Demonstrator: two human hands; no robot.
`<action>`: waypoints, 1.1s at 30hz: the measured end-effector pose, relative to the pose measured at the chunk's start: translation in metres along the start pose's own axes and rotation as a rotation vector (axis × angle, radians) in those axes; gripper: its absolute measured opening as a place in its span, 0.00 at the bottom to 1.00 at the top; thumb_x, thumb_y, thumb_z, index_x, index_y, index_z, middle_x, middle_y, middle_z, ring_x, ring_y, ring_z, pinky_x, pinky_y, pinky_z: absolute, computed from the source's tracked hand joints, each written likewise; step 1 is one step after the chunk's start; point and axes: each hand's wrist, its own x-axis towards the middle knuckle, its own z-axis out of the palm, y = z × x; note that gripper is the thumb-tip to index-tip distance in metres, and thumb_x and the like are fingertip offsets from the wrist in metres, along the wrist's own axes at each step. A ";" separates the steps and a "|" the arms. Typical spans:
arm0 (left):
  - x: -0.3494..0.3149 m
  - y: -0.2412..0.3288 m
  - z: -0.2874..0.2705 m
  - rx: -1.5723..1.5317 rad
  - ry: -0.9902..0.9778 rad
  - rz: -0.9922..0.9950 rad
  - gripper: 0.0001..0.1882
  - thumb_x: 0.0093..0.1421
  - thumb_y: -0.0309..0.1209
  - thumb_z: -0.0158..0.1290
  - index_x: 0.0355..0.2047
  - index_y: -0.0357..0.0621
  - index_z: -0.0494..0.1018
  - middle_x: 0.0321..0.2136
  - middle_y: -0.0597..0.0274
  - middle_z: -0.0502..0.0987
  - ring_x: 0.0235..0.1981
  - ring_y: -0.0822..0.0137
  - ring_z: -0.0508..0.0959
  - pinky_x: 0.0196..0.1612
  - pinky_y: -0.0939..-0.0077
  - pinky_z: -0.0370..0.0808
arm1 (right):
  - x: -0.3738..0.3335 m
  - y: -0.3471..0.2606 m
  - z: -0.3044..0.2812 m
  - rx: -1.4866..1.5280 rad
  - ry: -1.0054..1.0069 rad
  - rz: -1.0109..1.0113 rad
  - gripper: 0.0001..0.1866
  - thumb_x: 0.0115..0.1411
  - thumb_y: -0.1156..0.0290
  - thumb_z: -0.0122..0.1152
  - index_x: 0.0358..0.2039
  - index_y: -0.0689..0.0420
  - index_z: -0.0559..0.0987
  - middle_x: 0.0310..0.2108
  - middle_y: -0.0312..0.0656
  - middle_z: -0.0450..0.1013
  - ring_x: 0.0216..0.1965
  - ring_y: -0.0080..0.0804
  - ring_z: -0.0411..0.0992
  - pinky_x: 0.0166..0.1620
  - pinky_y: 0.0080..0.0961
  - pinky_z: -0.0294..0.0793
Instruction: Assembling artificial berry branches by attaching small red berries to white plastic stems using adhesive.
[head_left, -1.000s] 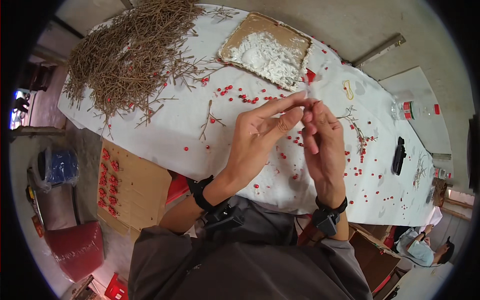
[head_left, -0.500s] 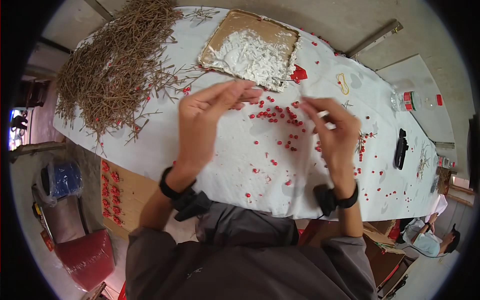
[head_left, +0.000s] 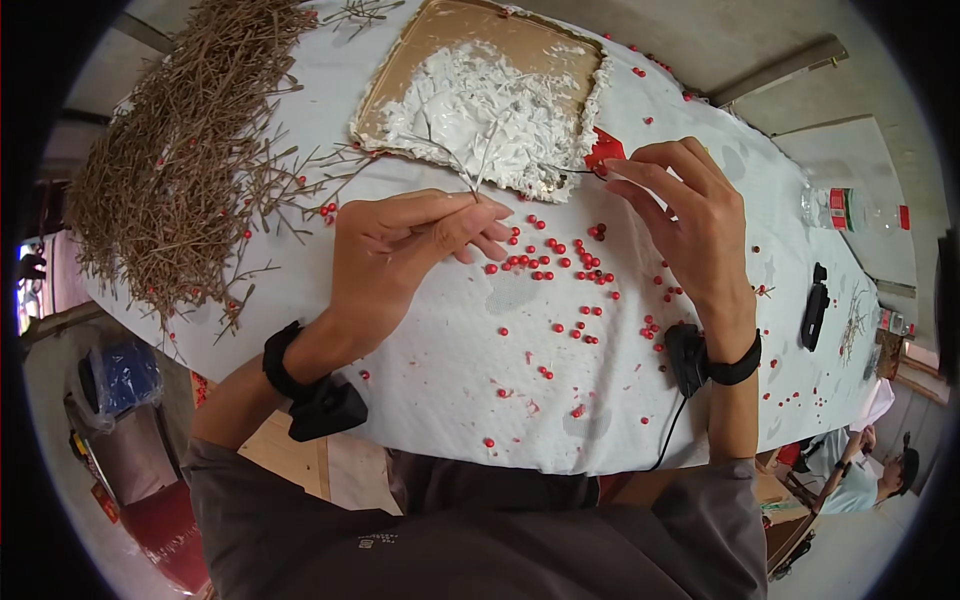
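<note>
White-clothed table [head_left: 455, 385] fills most of my view, curving off towards the right edge. On its far left I see a large heap of dry brown twigs [head_left: 185, 150]. Next in size is a golden-brown tray [head_left: 450, 28], beyond the hands, with white paste [head_left: 470, 95] spread over its nearer part. A clear bottle [head_left: 868, 210] with a red cap lies well off to the right.

I have the left hand [head_left: 385, 255] just in front of the tray, thumb and fingertips clamped on a forked twig [head_left: 477, 170], whose prongs stick up against the paste. The right hand [head_left: 697, 225] has its fingers bent at the end of a thin dark rod [head_left: 578, 172] by the tray's corner; I can't tell whether they grip it. Smallest are the red berries [head_left: 563, 262], scattered between and below both hands.
</note>
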 end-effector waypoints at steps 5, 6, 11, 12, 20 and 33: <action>0.002 -0.002 -0.003 -0.009 -0.024 0.005 0.10 0.65 0.26 0.52 0.41 0.31 0.78 0.32 0.55 0.82 0.31 0.69 0.82 0.33 0.81 0.75 | -0.001 0.004 0.008 0.002 -0.033 0.041 0.12 0.47 0.79 0.69 0.34 0.53 0.84 0.29 0.35 0.75 0.31 0.30 0.72 0.32 0.27 0.74; 0.000 -0.002 -0.005 -0.012 -0.024 0.003 0.10 0.65 0.26 0.52 0.41 0.31 0.78 0.32 0.55 0.82 0.31 0.69 0.82 0.33 0.81 0.75 | -0.001 0.005 0.010 0.003 -0.042 0.048 0.12 0.48 0.79 0.69 0.34 0.53 0.84 0.29 0.35 0.75 0.31 0.29 0.72 0.31 0.26 0.74; -0.003 -0.006 -0.009 -0.021 -0.010 0.012 0.10 0.64 0.25 0.53 0.41 0.31 0.78 0.31 0.54 0.81 0.30 0.69 0.81 0.33 0.81 0.75 | 0.004 0.000 0.010 0.141 -0.079 0.162 0.09 0.49 0.80 0.67 0.33 0.55 0.83 0.29 0.35 0.75 0.30 0.26 0.72 0.28 0.23 0.72; -0.002 -0.007 -0.010 -0.025 -0.016 0.016 0.09 0.64 0.24 0.53 0.41 0.31 0.78 0.31 0.54 0.81 0.30 0.69 0.81 0.33 0.80 0.75 | 0.005 -0.002 0.008 0.159 -0.099 0.218 0.08 0.50 0.80 0.67 0.32 0.56 0.83 0.29 0.35 0.76 0.30 0.25 0.72 0.27 0.22 0.71; -0.004 -0.007 -0.010 -0.018 -0.022 0.035 0.09 0.64 0.24 0.52 0.39 0.30 0.78 0.30 0.54 0.81 0.29 0.69 0.81 0.32 0.80 0.75 | 0.010 -0.005 -0.010 0.418 -0.113 0.510 0.05 0.55 0.76 0.63 0.33 0.62 0.81 0.31 0.36 0.78 0.29 0.21 0.74 0.26 0.17 0.71; -0.003 -0.006 -0.008 -0.021 -0.017 0.013 0.11 0.65 0.25 0.50 0.38 0.29 0.78 0.28 0.53 0.81 0.28 0.69 0.81 0.32 0.81 0.74 | 0.011 -0.006 -0.021 0.380 -0.217 0.406 0.14 0.55 0.82 0.59 0.42 0.60 0.82 0.30 0.39 0.76 0.26 0.23 0.74 0.26 0.18 0.74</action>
